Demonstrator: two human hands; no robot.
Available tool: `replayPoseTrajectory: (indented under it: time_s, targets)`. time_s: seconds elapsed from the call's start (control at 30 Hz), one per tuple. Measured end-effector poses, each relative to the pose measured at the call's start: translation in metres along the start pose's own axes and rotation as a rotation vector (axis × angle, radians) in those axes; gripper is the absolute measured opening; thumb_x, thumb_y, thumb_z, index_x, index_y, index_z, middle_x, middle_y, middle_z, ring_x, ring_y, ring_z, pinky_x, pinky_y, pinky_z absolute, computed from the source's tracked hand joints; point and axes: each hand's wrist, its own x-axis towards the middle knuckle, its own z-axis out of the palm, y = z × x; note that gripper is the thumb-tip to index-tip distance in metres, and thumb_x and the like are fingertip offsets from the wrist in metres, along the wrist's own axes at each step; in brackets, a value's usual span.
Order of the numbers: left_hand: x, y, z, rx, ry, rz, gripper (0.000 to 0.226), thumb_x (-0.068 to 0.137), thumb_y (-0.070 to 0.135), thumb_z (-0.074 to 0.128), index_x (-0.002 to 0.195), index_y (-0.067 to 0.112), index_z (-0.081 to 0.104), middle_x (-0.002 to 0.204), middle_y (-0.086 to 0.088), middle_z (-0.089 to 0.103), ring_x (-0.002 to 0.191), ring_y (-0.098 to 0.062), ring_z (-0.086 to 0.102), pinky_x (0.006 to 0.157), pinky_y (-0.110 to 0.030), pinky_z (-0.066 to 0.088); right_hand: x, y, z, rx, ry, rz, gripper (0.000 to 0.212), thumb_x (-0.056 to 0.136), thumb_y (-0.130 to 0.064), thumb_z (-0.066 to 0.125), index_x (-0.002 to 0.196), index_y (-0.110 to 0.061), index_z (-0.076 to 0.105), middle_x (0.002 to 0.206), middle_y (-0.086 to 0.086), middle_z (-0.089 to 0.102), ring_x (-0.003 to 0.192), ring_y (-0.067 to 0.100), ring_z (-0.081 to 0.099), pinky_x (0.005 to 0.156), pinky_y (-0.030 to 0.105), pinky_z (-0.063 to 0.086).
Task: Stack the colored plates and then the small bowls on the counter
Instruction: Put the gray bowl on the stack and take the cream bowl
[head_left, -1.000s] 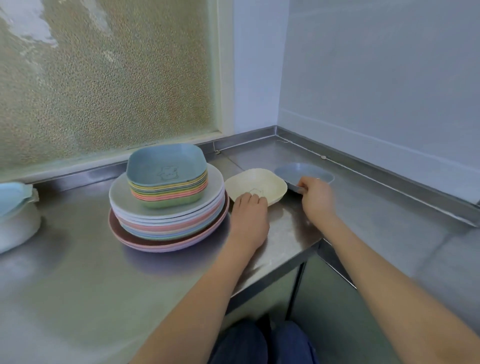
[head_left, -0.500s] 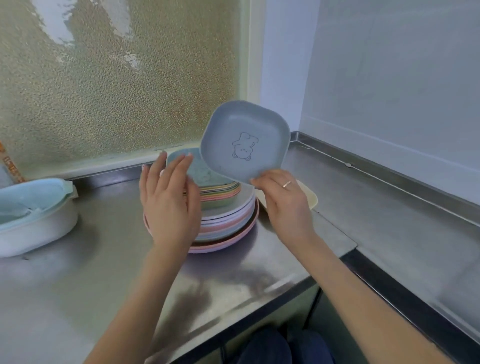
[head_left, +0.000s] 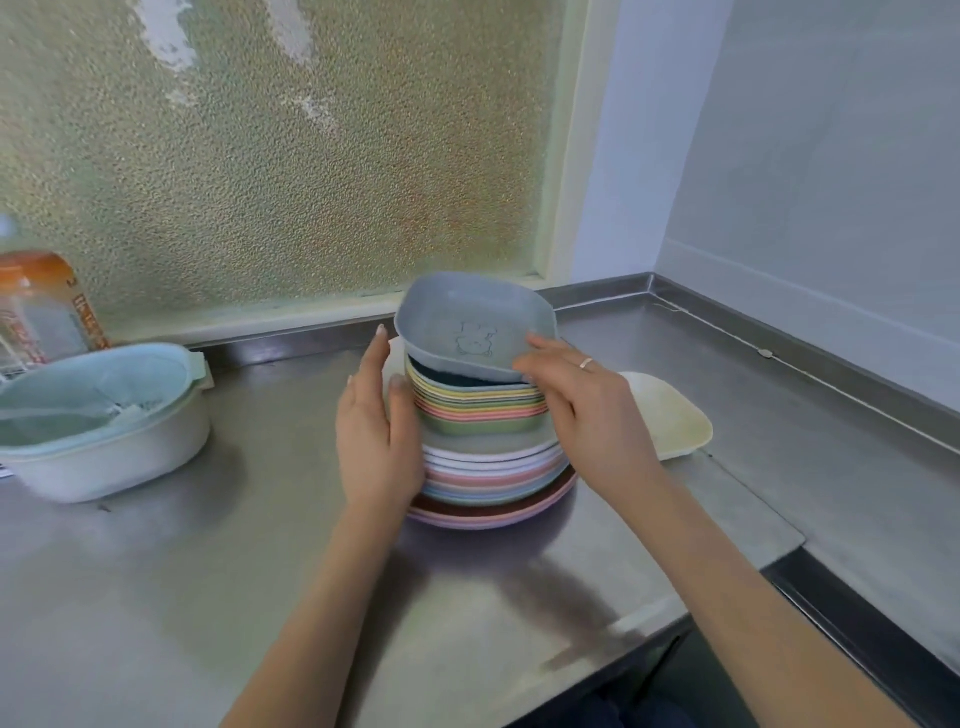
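A stack of colored round plates (head_left: 493, 480) sits on the steel counter (head_left: 260, 571), and a stack of small square bowls (head_left: 483, 410) rests on top of it. My right hand (head_left: 582, 415) pinches the near right rim of a grey-blue bowl (head_left: 467, 325) with a cartoon drawing. That bowl lies tilted on top of the bowl stack, its right side raised. My left hand (head_left: 376, 431) is held upright with straight fingers against the left side of the bowl stack. A cream bowl (head_left: 670, 415) lies on the counter just right of the stacks, partly hidden by my right hand.
A white tub with a pale blue strainer insert (head_left: 98, 421) stands at the left. An orange-capped bottle (head_left: 44, 306) is behind it by the frosted window. A raised steel edge runs along the back and right walls. The counter's front edge steps down at the lower right.
My right hand lifted the grey-blue bowl off the counter and has brought it down onto the bowl stack. My left hand left the cream bowl and came to the stack's left side.
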Motion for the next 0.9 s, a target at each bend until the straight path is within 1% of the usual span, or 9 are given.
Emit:
replayPoseTrajectory:
  time_s: [0.17,0.3,0.47,0.5,0.57,0.63,0.7,0.8,0.9]
  targets:
    - [-0.001,0.003,0.001,0.042,0.019,0.069,0.052,0.092,0.018,0.034,0.144,0.019,0.036,0.138,0.007,0.048,0.129,-0.022,0.047,0.106,-0.036,0.037,0.001,0.005,-0.006,-0.019,-0.117,0.062,0.023,0.091,-0.003,0.039,0.102,-0.006,0.059,0.119,0.013,0.062,0.127,0.024,0.046,0.109,0.03,0.02]
    - [-0.003,0.004,0.002,0.093,-0.031,0.198,0.057,0.085,0.006,0.033,0.141,0.017,0.041,0.142,-0.006,0.048,0.132,-0.02,0.044,0.104,-0.023,0.034,0.003,0.009,-0.012,0.023,-0.203,0.076,0.019,0.095,-0.01,0.036,0.102,-0.011,0.055,0.128,0.008,0.056,0.133,0.017,0.036,0.106,0.024,0.022]
    - [-0.003,0.001,0.002,0.082,-0.05,0.221,0.053,0.084,0.001,0.034,0.132,0.012,0.052,0.144,-0.011,0.045,0.134,-0.012,0.039,0.105,-0.007,0.025,-0.003,0.019,-0.02,0.191,-0.094,0.219,0.027,0.095,-0.016,0.039,0.112,-0.028,0.056,0.141,-0.017,0.04,0.134,-0.01,0.017,0.112,0.031,-0.006]
    - [-0.004,0.0,0.002,0.08,-0.053,0.223,0.052,0.084,0.001,0.034,0.132,0.012,0.052,0.144,-0.011,0.045,0.134,-0.011,0.039,0.105,-0.006,0.024,-0.009,0.028,-0.023,0.183,-0.038,0.276,0.031,0.095,-0.016,0.038,0.117,-0.029,0.055,0.138,-0.018,0.043,0.132,-0.009,0.024,0.113,0.033,-0.002]
    - [-0.004,0.0,0.003,0.069,-0.051,0.222,0.052,0.085,0.002,0.034,0.133,0.012,0.051,0.143,-0.008,0.045,0.133,-0.011,0.039,0.105,-0.006,0.024,-0.023,0.049,-0.027,-0.032,0.023,0.412,0.032,0.091,-0.018,0.038,0.114,-0.028,0.058,0.126,-0.006,0.057,0.121,0.011,0.049,0.113,0.047,0.02]
    - [-0.004,0.0,0.004,0.058,-0.039,0.222,0.051,0.085,0.004,0.033,0.133,0.011,0.051,0.142,-0.006,0.046,0.132,-0.01,0.04,0.104,-0.006,0.024,-0.039,0.064,-0.03,-0.279,-0.112,0.622,0.028,0.093,-0.024,0.04,0.108,-0.029,0.062,0.117,0.002,0.064,0.119,0.024,0.052,0.103,0.052,0.031]
    - [-0.004,0.0,0.004,0.055,-0.031,0.223,0.051,0.086,0.005,0.032,0.133,0.01,0.051,0.142,-0.009,0.047,0.13,-0.006,0.039,0.103,-0.004,0.024,-0.058,0.069,-0.026,-0.353,-0.305,0.772,0.027,0.094,-0.035,0.042,0.11,-0.03,0.063,0.122,0.001,0.062,0.128,0.022,0.044,0.105,0.05,0.028]
    - [-0.005,0.0,0.003,0.063,-0.024,0.212,0.049,0.087,0.006,0.032,0.132,0.01,0.051,0.142,-0.011,0.048,0.127,-0.004,0.04,0.101,-0.003,0.025,-0.073,0.067,-0.019,-0.441,-0.335,0.66,0.024,0.091,-0.032,0.051,0.108,-0.028,0.067,0.12,0.002,0.065,0.126,0.024,0.045,0.099,0.044,0.03]
    - [-0.005,0.001,0.002,0.063,-0.026,0.198,0.044,0.088,0.012,0.032,0.127,0.012,0.053,0.142,-0.01,0.048,0.126,-0.009,0.044,0.098,-0.003,0.028,-0.074,0.068,-0.014,-0.445,-0.246,0.609,0.026,0.087,-0.014,0.053,0.102,-0.025,0.071,0.106,0.01,0.07,0.102,0.036,0.057,0.086,0.039,0.04]
